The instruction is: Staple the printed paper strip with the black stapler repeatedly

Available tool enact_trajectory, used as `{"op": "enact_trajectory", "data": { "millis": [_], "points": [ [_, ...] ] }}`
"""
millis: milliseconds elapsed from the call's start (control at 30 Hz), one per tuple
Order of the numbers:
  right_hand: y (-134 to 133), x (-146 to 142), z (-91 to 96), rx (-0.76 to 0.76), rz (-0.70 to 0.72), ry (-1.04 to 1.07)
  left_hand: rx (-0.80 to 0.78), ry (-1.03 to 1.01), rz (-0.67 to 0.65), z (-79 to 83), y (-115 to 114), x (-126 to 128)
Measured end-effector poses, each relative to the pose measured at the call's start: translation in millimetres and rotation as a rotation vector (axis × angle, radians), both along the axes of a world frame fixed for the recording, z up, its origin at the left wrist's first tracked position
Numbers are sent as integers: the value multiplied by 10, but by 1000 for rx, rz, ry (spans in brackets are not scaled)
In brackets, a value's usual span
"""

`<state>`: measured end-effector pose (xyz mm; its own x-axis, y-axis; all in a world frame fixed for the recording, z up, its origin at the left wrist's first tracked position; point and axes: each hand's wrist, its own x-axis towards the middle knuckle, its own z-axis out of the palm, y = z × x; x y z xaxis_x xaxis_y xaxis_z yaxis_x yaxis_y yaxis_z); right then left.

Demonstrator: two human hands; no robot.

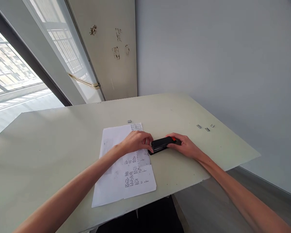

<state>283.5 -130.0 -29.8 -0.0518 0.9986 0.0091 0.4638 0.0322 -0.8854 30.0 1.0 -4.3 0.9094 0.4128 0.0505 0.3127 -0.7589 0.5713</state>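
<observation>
A black stapler (163,144) with a red spot near its rear lies at the right edge of a stack of printed paper (137,176). My right hand (185,145) is closed around the stapler's rear end, with the thumb along its near side. My left hand (138,141) reaches over the paper, its fingers curled and its thumb and fingertips gripping the stapler's front end. Whether anything small sits between those fingertips cannot be made out. The sheets lie flat, partly covered by my left hand and forearm.
Three small strips of staples, one a grey strip (207,129), lie toward the right on the pale table (63,142). Another small strip (129,121) lies just beyond the paper. A fridge-like cabinet (111,74) and a grey wall (208,58) stand behind the table.
</observation>
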Motion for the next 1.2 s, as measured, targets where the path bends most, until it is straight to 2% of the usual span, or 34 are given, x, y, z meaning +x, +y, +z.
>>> {"op": "enact_trajectory", "data": {
  "millis": [67, 133, 167, 233, 267, 333, 367, 467, 567, 733, 800, 1067, 1200],
  "points": [
    [-8, 6, -4, 2, 1, 11, 28, -6, 3, 28, 34, -70],
    [-21, 15, -10, 6, -11, 21, 95, -30, 96, 39, 123, -246],
    [-29, 19, -14, 14, -19, 22, 154, -54, 204, 30, 183, -375],
    [-45, 28, -24, 32, -36, 15, 296, -90, 535, -22, 307, -684],
    [-53, 30, -29, 39, -46, 7, 351, -86, 653, -63, 358, -845],
    [-68, 30, -37, 36, -64, -12, 416, -27, 816, -158, 413, -1127],
    [-75, 28, -40, 29, -75, -25, 415, 3, 846, -204, 414, -1231],
    [-90, 23, -34, -12, -97, -69, 377, 23, 847, -294, 343, -1382],
    [-96, 19, -15, -45, -90, -108, 286, -45, 793, -285, 243, -1407],
    [-97, -5, -7, -46, -79, -134, -154, -191, 787, -191, 127, -1502],
    [-91, -19, -22, -46, -87, -130, -241, -258, 805, -178, 99, -1533],
    [-26, -38, -71, -59, -105, -160, -252, -328, 812, -198, 45, -1517],
    [-2, -43, -60, -73, -86, -152, -398, -388, 799, -128, 22, -1545]
  ]
}}
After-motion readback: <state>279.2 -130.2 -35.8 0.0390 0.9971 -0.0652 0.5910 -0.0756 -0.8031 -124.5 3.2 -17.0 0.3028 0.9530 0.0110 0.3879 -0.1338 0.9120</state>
